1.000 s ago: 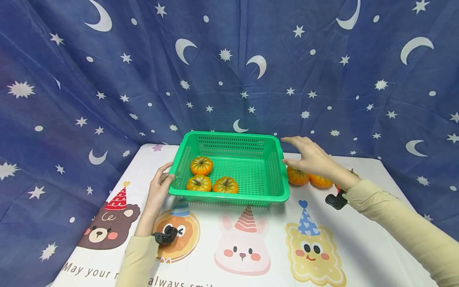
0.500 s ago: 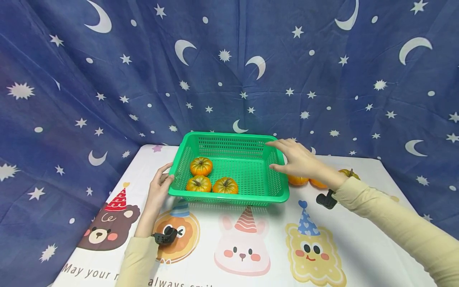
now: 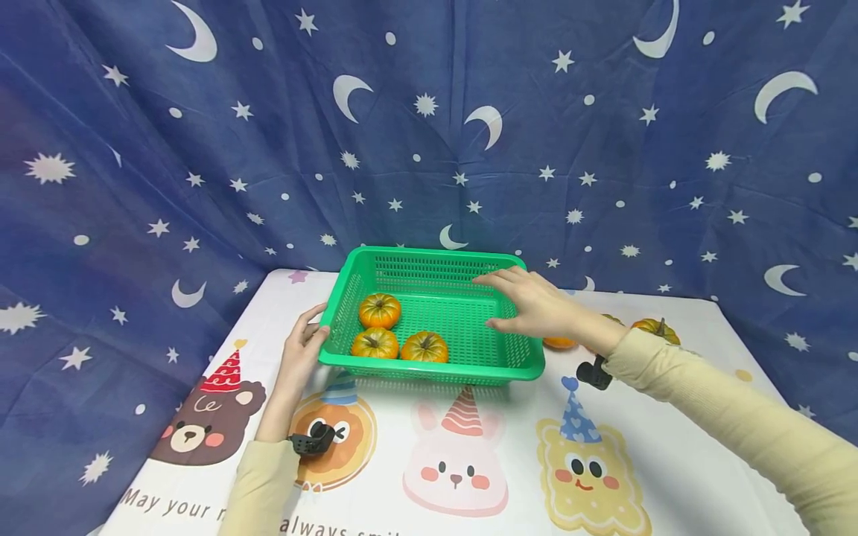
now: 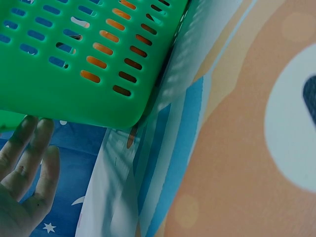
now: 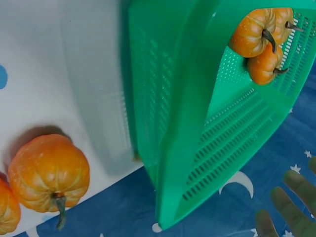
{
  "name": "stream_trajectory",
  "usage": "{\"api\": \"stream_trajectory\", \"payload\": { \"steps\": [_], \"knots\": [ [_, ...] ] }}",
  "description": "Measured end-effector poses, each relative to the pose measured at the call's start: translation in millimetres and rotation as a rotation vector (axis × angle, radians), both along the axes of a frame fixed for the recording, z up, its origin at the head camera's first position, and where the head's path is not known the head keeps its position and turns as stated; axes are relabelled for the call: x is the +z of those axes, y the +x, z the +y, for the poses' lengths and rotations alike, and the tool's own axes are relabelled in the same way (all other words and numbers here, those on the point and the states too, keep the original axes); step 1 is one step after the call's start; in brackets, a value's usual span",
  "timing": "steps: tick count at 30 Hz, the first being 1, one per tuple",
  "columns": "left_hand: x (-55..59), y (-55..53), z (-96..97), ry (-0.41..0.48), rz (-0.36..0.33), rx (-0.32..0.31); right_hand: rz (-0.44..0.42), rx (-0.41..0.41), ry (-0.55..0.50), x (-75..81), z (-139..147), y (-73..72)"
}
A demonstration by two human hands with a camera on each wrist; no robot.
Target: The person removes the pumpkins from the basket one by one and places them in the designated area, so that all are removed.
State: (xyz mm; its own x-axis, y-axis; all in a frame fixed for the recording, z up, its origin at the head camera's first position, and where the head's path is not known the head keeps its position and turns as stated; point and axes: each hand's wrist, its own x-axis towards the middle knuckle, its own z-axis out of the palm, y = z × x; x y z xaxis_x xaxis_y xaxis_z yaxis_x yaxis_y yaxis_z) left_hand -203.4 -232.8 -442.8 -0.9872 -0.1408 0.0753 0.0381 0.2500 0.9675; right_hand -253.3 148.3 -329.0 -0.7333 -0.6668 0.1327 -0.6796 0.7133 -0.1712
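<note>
Pumpkins point(image 3: 379, 311) sit, three of them, at the left end of the green basket point(image 3: 429, 369), while at least three outside pumpkins point(image 3: 653, 326) (one mostly hidden) lie on the worktop point(image 3: 523, 424), so the work looks about halfway. The right hand point(image 3: 532, 304), fingers spread and holding nothing, hovers over the basket's right side; the left hand point(image 3: 303, 348), fingers fairly straight, touches its left rim. Compared with a second ago, the right hand is farther inward; the basket's pumpkins are unmoved.

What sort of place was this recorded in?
Probably a makeshift indoor recording setup: a blue moon-and-star cloth backdrop, a cartoon-printed tablecloth and black wrist-worn devices.
</note>
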Motion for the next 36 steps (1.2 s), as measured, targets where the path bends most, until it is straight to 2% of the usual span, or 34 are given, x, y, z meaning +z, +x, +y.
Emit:
{"api": "stream_trajectory", "payload": {
  "steps": [15,23,36],
  "knots": [
    [-3.0,-1.0,-2.0,-0.007,-0.016,0.003,-0.056,0.137,0.022,-10.8,-24,-1.8],
    [-1.9,-0.4,-0.6,0.019,-0.024,-0.012,-0.114,0.189,0.068,-18.7,-34,-3.0],
    [-4.4,-0.5,-2.1,-0.009,-0.010,-0.004,-0.223,0.247,0.189,-26.3,-51,-4.1]
  ]
}}
